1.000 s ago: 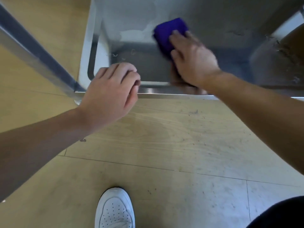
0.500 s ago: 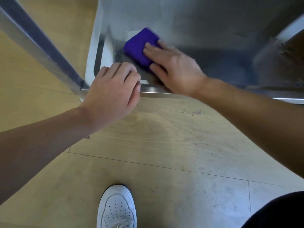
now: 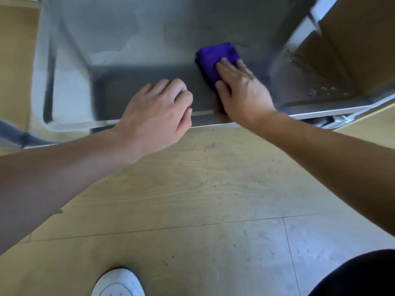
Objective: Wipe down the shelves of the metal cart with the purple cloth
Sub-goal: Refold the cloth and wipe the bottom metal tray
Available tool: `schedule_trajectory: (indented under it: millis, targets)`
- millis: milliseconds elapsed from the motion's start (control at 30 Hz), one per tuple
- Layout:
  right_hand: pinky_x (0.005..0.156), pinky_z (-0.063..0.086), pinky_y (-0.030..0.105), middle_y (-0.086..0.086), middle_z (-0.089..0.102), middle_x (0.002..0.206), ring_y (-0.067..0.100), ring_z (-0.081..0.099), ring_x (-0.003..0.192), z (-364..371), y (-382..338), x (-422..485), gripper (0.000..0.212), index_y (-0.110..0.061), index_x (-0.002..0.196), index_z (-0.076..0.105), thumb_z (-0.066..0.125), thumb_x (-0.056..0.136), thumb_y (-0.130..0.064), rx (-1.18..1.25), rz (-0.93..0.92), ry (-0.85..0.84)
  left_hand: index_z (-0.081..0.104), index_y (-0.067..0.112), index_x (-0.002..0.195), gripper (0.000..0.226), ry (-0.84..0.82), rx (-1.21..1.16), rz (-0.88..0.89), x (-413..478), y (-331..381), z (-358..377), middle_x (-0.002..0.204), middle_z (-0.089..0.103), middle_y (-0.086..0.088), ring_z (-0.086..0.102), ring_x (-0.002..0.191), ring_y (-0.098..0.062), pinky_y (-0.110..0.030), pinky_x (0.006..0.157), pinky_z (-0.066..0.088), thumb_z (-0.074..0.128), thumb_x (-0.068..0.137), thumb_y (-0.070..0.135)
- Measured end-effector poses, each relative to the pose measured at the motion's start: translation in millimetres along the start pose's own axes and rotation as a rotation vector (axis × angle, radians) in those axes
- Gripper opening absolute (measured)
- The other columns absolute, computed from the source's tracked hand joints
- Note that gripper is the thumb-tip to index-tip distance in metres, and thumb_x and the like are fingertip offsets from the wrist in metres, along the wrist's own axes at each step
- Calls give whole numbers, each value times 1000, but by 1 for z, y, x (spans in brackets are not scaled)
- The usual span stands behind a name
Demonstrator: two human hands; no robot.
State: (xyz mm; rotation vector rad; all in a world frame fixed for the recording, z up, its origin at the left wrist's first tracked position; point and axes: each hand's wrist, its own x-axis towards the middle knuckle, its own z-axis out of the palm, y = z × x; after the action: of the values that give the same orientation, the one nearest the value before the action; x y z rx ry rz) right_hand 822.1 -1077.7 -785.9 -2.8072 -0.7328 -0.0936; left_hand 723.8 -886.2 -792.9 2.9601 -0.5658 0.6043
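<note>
— Looking along the one shelf (image 3: 132,35) of the metal cart (image 3: 53,122) in view: where are its edges?

— A raised rim runs all round it. The front lip (image 3: 320,111) crosses the view from 9 to 3 o'clock. The left wall (image 3: 64,82) stands at 10 o'clock and the right wall (image 3: 299,71) at 2. Bare metal spreads from the cloth toward 9 and 12 o'clock.

— And the purple cloth (image 3: 215,54)?

— It lies folded and flat on the shelf floor at 1 o'clock, right of the middle. The right hand (image 3: 241,90) lies on it with fingers straight and close together, pressing down. The cloth's far part shows beyond the fingertips.

— The left hand (image 3: 158,116)?

— It is at 11 o'clock, over the front lip, with fingers curled in. I cannot tell whether they grip the lip.

— Anything in the way?

— A brown panel (image 3: 359,39) stands just beyond the right wall at 2 o'clock. On the wooden floor (image 3: 192,189) there is a white shoe (image 3: 119,283) at 6 o'clock and dark clothing (image 3: 359,274) at 5.

— Counts?

— Two hands, one cloth, one shoe.
</note>
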Motion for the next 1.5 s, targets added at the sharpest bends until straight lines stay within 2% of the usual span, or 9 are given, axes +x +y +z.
schedule_trajectory:
  millis: [133, 400, 567, 667, 900, 967, 1167, 1267, 1500]
  targets:
    - [118, 25, 32, -5, 39, 151, 17, 27, 145, -14, 28, -20, 45, -20, 145, 41, 38, 102, -31, 47, -261, -63, 58, 6, 94, 28, -2, -24, 44, 23, 9, 10, 102, 59, -11, 55, 85, -34, -49, 71, 46, 36, 96, 24]
    - [116, 29, 39, -8, 35, 153, 19, 23, 146, -29, 86, -30, 46, -25, 146, 40, 40, 101, -34, 16, 194, 41, 58, 7, 96, 26, 10, -90, 102, 45, 18, 22, 104, 59, -10, 54, 85, -33, -47, 71, 45, 39, 92, 24]
    - [115, 27, 31, -12, 33, 153, 14, 21, 146, -29, 82, -43, 49, -26, 147, 36, 40, 100, -40, -23, 11, -21, 58, 9, 95, 27, 10, -160, 138, 69, 34, 30, 105, 59, -8, 55, 88, -32, -47, 73, 46, 38, 91, 27]
    - [117, 27, 31, -11, 37, 152, 13, 26, 144, -35, 110, -43, 48, -26, 146, 39, 41, 100, -39, -37, 16, -3, 58, 9, 98, 27, 10, -187, 149, 92, 51, 39, 107, 59, -8, 55, 89, -32, -47, 75, 47, 39, 91, 28]
    - [115, 26, 32, -4, 38, 152, 22, 28, 144, -57, 196, -51, 46, -21, 145, 41, 40, 100, -32, -46, 525, 118, 61, 12, 99, 27, 37, -231, 78, 100, 70, 56, 109, 59, -5, 55, 93, -30, -45, 78, 43, 39, 93, 27]
    - [115, 26, 34, -3, 35, 154, 25, 27, 144, -53, 192, -47, 48, -19, 146, 39, 38, 100, -31, -68, 580, 120, 61, 11, 98, 27, 34, -225, 81, 100, 70, 55, 109, 59, -5, 55, 92, -30, -46, 77, 43, 39, 92, 26]
    - [113, 26, 28, -8, 39, 151, 18, 29, 144, -29, 126, -39, 45, -24, 145, 42, 40, 100, -32, -52, 159, 92, 61, 11, 98, 27, 31, -212, 82, 98, 70, 54, 108, 58, -6, 55, 91, -30, -43, 75, 42, 38, 92, 25]
    - [115, 26, 28, -11, 40, 150, 12, 29, 143, -36, 141, -41, 45, -28, 144, 42, 41, 100, -36, -33, 80, 75, 61, 12, 97, 24, 28, -226, 87, 97, 69, 52, 109, 59, -5, 55, 91, -29, -43, 75, 42, 40, 92, 23]
    - [116, 28, 41, -3, 37, 153, 28, 27, 143, -52, 210, -46, 48, -19, 146, 39, 36, 100, -31, -104, 675, 159, 61, 11, 96, 23, 21, -231, 83, 99, 71, 53, 108, 58, -5, 55, 91, -29, -45, 77, 44, 41, 91, 22]
